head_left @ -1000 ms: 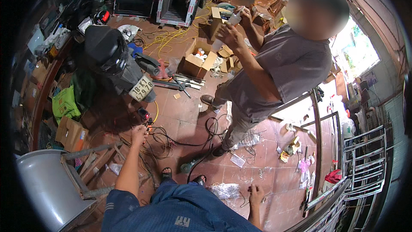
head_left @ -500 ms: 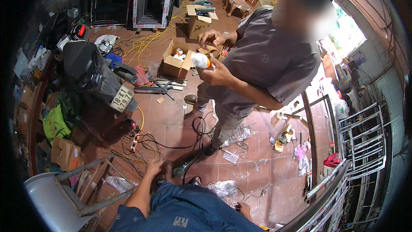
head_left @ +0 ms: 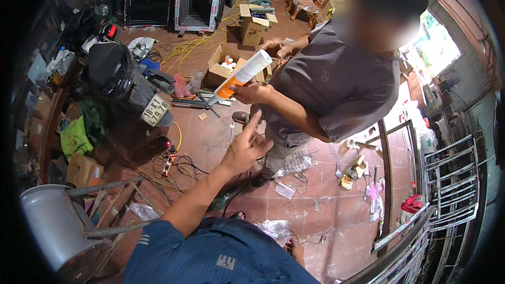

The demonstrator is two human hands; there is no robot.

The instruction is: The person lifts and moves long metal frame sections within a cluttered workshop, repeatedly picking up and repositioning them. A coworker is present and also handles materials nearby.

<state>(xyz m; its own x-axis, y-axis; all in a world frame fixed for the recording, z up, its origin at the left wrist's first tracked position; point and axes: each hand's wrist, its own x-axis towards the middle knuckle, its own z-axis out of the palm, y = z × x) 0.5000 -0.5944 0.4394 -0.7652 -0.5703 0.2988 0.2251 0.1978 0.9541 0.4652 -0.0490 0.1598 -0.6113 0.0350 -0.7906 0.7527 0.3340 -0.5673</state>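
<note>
My left hand is raised in the middle of the view, its index finger stretched up and the other fingers partly bent, holding nothing. Just beyond the fingertip is a white and orange sealant cartridge with a nozzle, slanting down to the left. A co-worker's hand grips that tube, apart from mine; the co-worker's other hand is near its upper end. Low by my body hangs my right hand, small and partly seen, fingers loosely apart with nothing visible in them.
Facing me stands a co-worker in a grey shirt. Behind are a carton of cartridges and yellow cables. At left are a motorbike, a power strip and a grey drum-shaped fan. Metal frames lean at right.
My left hand has risen from low beside my body toward the cartridge, finger extended. The co-worker's cartridge has turned, now showing its full length. My right hand stays low.
</note>
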